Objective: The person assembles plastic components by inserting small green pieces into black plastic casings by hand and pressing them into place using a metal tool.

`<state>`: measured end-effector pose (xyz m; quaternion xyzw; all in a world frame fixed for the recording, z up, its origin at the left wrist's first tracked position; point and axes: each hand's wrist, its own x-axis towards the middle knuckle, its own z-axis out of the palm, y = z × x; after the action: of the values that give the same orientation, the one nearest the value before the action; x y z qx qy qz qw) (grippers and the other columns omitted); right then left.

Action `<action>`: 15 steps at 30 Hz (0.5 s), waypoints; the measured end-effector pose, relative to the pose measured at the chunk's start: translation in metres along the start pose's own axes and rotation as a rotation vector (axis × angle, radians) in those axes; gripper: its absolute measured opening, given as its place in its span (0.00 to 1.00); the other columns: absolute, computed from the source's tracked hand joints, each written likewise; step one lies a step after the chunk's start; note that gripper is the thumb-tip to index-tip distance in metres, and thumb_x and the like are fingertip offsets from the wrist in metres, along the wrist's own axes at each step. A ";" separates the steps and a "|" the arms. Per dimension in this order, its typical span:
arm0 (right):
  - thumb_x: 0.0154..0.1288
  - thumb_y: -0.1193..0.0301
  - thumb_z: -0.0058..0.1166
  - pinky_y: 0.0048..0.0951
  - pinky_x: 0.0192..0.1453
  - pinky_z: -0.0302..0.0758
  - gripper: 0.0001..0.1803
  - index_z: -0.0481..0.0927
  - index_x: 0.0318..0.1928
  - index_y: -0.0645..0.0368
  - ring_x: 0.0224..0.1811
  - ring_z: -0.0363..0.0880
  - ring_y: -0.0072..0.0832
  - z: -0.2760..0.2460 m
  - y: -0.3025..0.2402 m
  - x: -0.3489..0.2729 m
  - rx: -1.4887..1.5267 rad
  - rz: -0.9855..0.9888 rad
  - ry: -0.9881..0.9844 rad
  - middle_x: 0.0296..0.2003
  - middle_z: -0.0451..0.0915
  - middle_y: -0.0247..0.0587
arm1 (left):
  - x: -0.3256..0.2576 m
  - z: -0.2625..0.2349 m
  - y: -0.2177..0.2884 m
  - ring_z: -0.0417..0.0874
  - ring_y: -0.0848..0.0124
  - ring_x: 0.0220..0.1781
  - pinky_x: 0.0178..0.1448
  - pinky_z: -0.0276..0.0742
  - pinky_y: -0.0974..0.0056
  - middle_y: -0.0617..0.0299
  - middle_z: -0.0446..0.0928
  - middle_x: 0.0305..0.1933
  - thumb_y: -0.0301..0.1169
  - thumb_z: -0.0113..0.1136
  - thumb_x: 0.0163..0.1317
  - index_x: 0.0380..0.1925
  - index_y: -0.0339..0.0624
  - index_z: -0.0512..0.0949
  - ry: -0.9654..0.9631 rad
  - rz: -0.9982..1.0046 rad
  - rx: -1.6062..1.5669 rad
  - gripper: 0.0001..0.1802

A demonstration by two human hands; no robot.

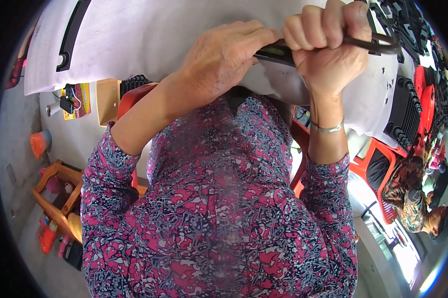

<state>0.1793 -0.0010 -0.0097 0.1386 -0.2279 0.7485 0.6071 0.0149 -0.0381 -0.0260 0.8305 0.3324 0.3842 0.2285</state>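
Over the white tabletop [129, 44], my left hand [221, 57] presses a black plastic strip [276, 55] between its thumb and fingers. My right hand [328, 47] is wrapped in a fist around a dark tool with a curved, loop-like handle [385, 45], whose loop sticks out past the fist to the right. The tool's other end is hidden by my hands, so I cannot see whether it touches the strip. A similar long black strip [71, 37] with a notched end lies alone at the table's left.
Many black parts [405, 25] are heaped at the far right. Black ribbed pieces [405, 111] and red plastic chairs [378, 154] stand right of the table. Another person [410, 193] sits further right. At the left are a cardboard box [107, 102] and a wooden stool [60, 191].
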 end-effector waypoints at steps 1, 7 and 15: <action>0.81 0.46 0.37 0.28 0.16 0.43 0.33 0.58 0.16 0.48 0.11 0.40 0.19 -0.001 -0.002 0.001 0.000 -0.002 0.002 0.10 0.50 0.26 | 0.000 0.000 0.000 0.80 0.49 0.43 0.48 0.76 0.52 0.51 0.77 0.41 0.16 0.66 0.51 0.50 0.38 0.78 -0.002 -0.001 -0.001 0.23; 0.77 0.51 0.41 0.29 0.25 0.47 0.28 0.57 0.19 0.49 0.19 0.44 0.21 0.024 -0.042 -0.007 -0.485 0.169 0.240 0.15 0.50 0.26 | -0.002 -0.002 0.000 0.80 0.51 0.42 0.46 0.75 0.54 0.52 0.76 0.40 0.16 0.66 0.51 0.51 0.40 0.79 -0.035 -0.009 0.052 0.25; 0.81 0.48 0.38 0.26 0.17 0.43 0.31 0.59 0.18 0.48 0.11 0.42 0.18 0.012 -0.007 -0.002 -0.281 0.018 0.122 0.11 0.48 0.24 | 0.001 0.005 -0.002 0.77 0.57 0.37 0.42 0.73 0.54 0.56 0.71 0.34 0.17 0.66 0.50 0.51 0.43 0.81 -0.038 0.041 0.138 0.25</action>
<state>0.1861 -0.0074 0.0006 0.0044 -0.2942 0.7218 0.6265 0.0182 -0.0370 -0.0297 0.8580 0.3366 0.3490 0.1693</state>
